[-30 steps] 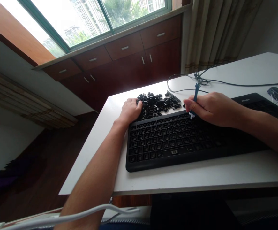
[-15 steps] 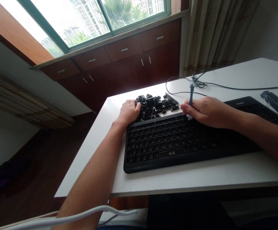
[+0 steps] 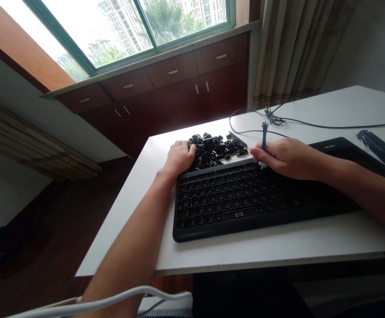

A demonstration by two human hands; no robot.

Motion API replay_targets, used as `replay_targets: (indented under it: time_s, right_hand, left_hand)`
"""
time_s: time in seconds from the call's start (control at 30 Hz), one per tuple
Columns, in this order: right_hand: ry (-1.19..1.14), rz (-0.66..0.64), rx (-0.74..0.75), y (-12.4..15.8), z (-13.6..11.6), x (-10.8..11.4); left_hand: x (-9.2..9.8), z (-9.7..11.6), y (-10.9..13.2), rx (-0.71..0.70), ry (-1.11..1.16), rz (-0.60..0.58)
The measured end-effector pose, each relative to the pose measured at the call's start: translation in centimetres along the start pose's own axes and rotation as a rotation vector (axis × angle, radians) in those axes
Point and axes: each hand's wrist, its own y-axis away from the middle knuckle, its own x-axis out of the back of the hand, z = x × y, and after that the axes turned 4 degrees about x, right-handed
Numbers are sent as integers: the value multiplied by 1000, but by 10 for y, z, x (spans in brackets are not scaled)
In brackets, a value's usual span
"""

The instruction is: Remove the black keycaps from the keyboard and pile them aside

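A black keyboard (image 3: 208, 232) with its keycaps off lies on the white table, its key sockets bare. My right hand (image 3: 287, 157) grips a small brush (image 3: 264, 136) with a blue handle, held upright, and its pale bristles touch the keyboard's top rows. At the keyboard's top left corner, my left hand (image 3: 179, 157) rests with thumb and fingers apart, against the near-left side of a heap of loose black keycaps (image 3: 208, 143). Its fingertips are partly hidden.
A thin black cable (image 3: 314, 120) runs across the back of the white table (image 3: 126, 221), tangled in one spot. Wrapped dark strips (image 3: 378, 148) lie at the right. A white tube (image 3: 122, 295) crosses the foreground. Cabinets (image 3: 172, 95) stand beyond the table.
The view has shifted slightly. My right hand and the brush stay over nearly the same top rows of the keyboard, and my left hand stays by the keycaps.
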Motion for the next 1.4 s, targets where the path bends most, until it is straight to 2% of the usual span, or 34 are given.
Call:
replay_targets:
  time_s: [1.4]
  right_hand:
    - [2,15,45,3,-2,1]
  left_hand:
    - [0,1,1,-4,26,1]
